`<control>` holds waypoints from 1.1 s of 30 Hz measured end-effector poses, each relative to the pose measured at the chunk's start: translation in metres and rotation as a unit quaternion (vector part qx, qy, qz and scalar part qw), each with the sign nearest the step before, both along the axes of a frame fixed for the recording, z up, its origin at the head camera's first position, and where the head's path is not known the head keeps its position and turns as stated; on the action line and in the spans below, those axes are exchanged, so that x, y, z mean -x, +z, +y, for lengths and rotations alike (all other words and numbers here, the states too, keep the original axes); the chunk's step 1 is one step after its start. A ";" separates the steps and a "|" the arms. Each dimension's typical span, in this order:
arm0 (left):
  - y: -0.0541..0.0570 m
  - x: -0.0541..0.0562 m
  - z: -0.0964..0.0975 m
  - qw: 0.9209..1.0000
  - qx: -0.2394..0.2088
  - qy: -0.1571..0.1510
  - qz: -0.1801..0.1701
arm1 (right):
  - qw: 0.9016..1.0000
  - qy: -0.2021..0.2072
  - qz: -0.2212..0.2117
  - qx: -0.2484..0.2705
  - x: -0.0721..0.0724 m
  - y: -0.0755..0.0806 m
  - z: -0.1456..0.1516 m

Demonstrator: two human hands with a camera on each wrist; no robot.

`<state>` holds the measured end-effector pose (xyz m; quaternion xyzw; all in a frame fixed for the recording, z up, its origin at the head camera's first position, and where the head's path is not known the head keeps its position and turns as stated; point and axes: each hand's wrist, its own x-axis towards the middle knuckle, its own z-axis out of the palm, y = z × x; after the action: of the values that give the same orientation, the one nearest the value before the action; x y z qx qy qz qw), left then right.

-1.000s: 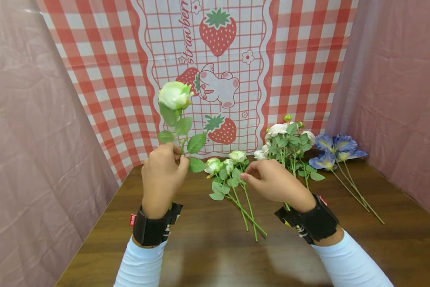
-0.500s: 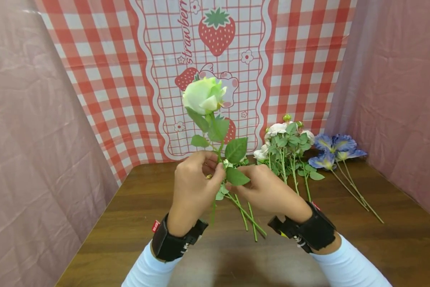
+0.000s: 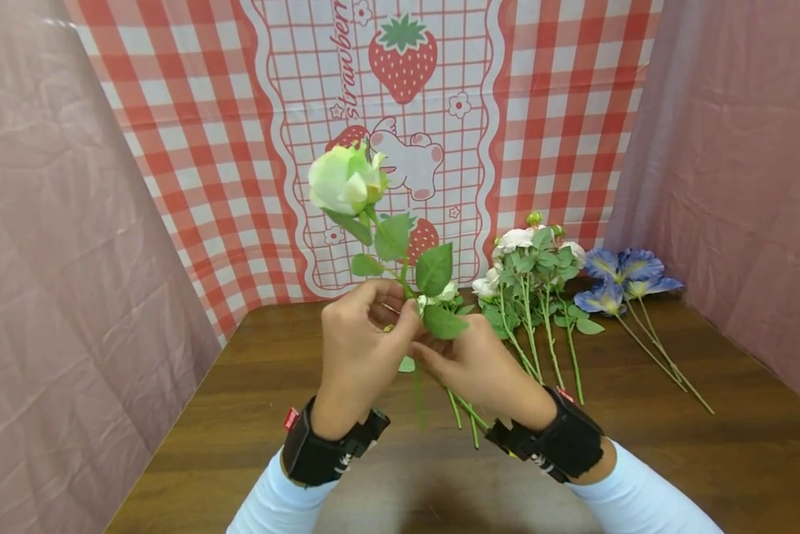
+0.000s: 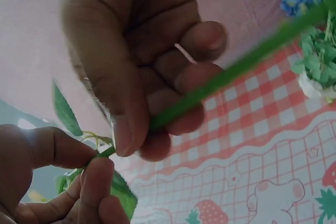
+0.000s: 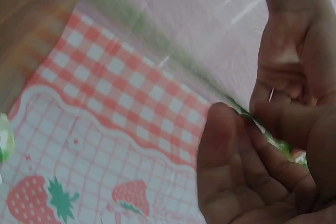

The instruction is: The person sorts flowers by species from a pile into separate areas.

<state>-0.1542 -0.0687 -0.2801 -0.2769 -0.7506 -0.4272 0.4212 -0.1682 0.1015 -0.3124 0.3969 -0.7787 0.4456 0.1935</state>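
Observation:
A white-green rose [image 3: 343,182] stands raised over the table, its bloom tipped to the left. My left hand [image 3: 366,352] pinches its stem just under the upper leaves. Right beside it, partly behind a low leaf, my right hand [image 3: 490,371] pinches the same stem lower down. The left wrist view shows the thumb and fingers of my right hand [image 4: 131,66] on the green stem [image 4: 236,72], and my left hand [image 4: 52,166] close by near the leaves. In the right wrist view the stem is a blurred streak. Behind my hands, several smaller white-green roses [image 3: 445,291] lie mostly hidden.
A bunch of white flowers [image 3: 516,239] with green leaves lies to the right on the brown wooden table [image 3: 240,445]. Further right lie blue-violet irises [image 3: 623,274] on thin stems. A red-and-white strawberry cloth [image 3: 560,96] hangs behind, with pink curtains [image 3: 53,297] at both sides.
The rose has moved rightward in my left hand, then its bloom has tipped back left. My right hand has come in from above the lying roses and taken hold of the stem.

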 end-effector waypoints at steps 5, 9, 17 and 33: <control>0.001 0.001 -0.001 1.000 0.012 0.000 -0.013 | 1.000 -0.007 0.012 0.006 -0.001 0.001 -0.003; 0.005 0.004 -0.008 0.998 0.050 -0.027 -0.038 | 1.000 -0.013 0.026 0.007 0.000 0.004 0.000; 0.006 0.027 -0.031 0.964 0.153 -0.117 -0.181 | 0.999 -0.020 0.032 0.011 0.003 0.011 0.009; -0.012 0.056 -0.029 0.882 0.006 -0.365 -0.298 | 0.993 0.060 -0.102 0.010 0.002 0.013 0.011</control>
<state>-0.2099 -0.0978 -0.2922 -0.3934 -0.6892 -0.6084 -0.0098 -0.1705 0.1121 -0.2992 0.3935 -0.7648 0.5021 0.0902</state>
